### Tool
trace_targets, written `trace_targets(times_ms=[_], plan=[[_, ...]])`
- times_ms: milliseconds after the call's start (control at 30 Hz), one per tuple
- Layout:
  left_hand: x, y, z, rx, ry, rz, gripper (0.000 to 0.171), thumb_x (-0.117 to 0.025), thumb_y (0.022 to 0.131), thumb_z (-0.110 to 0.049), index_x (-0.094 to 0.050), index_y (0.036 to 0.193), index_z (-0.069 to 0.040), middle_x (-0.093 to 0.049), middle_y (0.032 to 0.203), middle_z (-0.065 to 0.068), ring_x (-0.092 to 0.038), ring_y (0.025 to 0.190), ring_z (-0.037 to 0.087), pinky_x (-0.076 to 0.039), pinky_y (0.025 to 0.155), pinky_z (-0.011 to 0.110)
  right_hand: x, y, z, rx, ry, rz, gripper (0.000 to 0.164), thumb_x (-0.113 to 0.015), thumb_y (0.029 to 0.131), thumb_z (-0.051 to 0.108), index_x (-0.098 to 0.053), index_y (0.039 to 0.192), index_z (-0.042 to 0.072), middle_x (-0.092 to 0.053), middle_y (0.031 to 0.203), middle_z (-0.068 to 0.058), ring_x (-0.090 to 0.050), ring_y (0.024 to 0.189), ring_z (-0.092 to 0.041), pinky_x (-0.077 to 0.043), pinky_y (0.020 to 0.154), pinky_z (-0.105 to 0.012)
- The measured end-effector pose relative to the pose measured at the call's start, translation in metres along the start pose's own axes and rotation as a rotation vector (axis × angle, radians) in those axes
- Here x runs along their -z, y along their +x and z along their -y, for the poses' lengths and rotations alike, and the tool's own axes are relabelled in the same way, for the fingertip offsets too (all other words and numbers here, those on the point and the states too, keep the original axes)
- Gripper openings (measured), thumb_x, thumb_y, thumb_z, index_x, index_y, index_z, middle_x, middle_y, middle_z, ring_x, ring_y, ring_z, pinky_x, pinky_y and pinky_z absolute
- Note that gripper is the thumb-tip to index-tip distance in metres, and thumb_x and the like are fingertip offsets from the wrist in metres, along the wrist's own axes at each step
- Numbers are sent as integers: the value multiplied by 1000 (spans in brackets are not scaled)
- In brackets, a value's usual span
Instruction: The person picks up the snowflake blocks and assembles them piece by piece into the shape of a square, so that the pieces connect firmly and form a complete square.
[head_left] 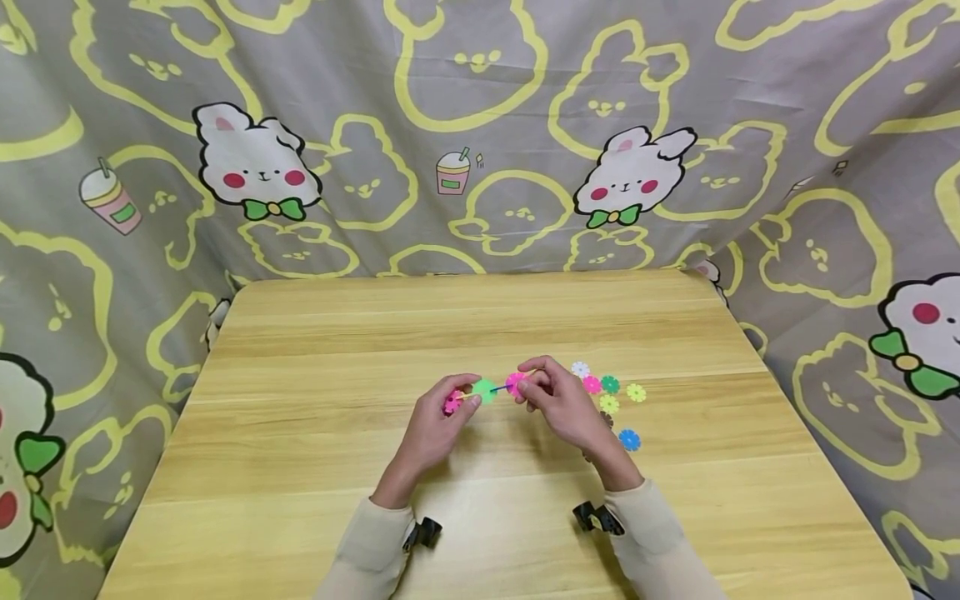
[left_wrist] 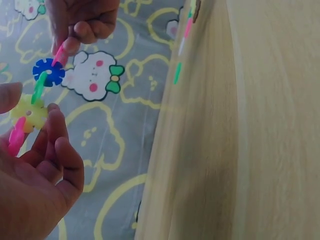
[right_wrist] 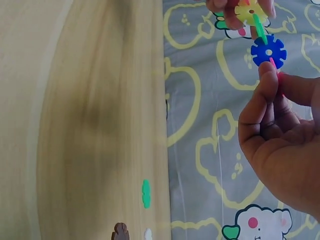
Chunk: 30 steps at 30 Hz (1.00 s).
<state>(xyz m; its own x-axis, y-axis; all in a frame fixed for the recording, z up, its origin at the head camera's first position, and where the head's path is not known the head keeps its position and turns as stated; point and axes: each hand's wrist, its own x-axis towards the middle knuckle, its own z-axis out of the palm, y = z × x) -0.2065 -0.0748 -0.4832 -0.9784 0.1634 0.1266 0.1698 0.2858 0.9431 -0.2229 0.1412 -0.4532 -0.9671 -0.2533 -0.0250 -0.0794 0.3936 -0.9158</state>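
A short chain of interlocking snowflake discs spans both hands above the table: a pink disc [left_wrist: 17, 137], a yellow disc [left_wrist: 36, 116], a green disc [head_left: 484, 391], a blue disc [right_wrist: 269, 52] and another pink disc [head_left: 515, 383]. My left hand [head_left: 438, 421] grips the chain's left end, thumb and fingers about the yellow disc. At the other end my right hand [head_left: 558, 404] pinches the pink disc between thumb and index finger. The blue disc shows edge-on in the head view and face-on in both wrist views.
Several loose snowflake discs lie right of my right hand, among them a white disc [head_left: 580, 368], a dark green disc [head_left: 610, 384], a yellow-green disc [head_left: 636, 392] and a blue loose disc [head_left: 630, 440]. My right forearm partly covers a brown disc [head_left: 607, 420]. A patterned curtain [head_left: 517, 208] surrounds the wooden table [head_left: 300, 467].
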Motion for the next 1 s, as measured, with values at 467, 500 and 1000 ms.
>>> trace_targets(times_ms=[467, 500, 1000], plan=[[-3, -1, -5, 29, -72, 159, 31, -60, 97, -20, -59, 127, -12, -64, 111, 11, -59, 72, 10, -50, 61, 21, 3, 5, 4, 52, -69, -70, 20, -56, 99, 19, -66, 116, 13, -65, 82, -10, -60, 73, -31, -47, 56, -25], [-4, -1, -7, 40, -71, 167, 30, -56, 99, -20, -58, 127, -11, -64, 111, 11, -59, 72, 11, -51, 61, 22, 3, 5, 5, 51, -71, -71, 19, -57, 99, 19, -66, 114, 13, -65, 81, -8, -61, 74, -32, -48, 57, -25], [-4, -2, -54, 34, -4, 126, 21, -45, 103, -16, -62, 100, -6, -63, 84, 8, -51, 68, 9, -43, 64, 22, -11, 8, 14, 150, -87, -31, 10, -61, 96, 18, -69, 103, 17, -64, 76, -4, -57, 67, -33, -43, 53, -22]])
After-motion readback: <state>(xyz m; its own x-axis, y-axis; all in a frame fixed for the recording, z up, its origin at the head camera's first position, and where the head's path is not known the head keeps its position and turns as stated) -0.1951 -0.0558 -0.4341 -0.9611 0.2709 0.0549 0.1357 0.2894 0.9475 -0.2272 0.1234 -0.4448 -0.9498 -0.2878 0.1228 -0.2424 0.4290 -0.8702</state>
